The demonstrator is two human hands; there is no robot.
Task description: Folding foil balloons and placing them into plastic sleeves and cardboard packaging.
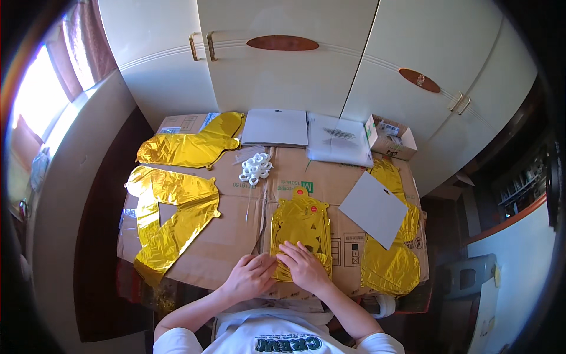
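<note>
A gold foil balloon (300, 227), folded flat into a stack with two small red round stickers near its top, lies on the cardboard in front of me. At its lower left edge, my left hand (253, 276) has its fingers curled together on the foil; the fingertips are partly hidden. My right hand (303, 265) rests palm down across the lower part of the balloon, its fingers stretched out and slightly apart. Beyond the balloon, to the left, sits a small heap of white rings (256, 168).
Flattened gold balloons (177, 200) lie at the left; more gold foil (389, 265) is at the right under a white card (373, 209). Along the back are a white card stack (275, 127), clear plastic bags (339, 141) and a small open box (392, 137). Cupboards (289, 76) stand behind.
</note>
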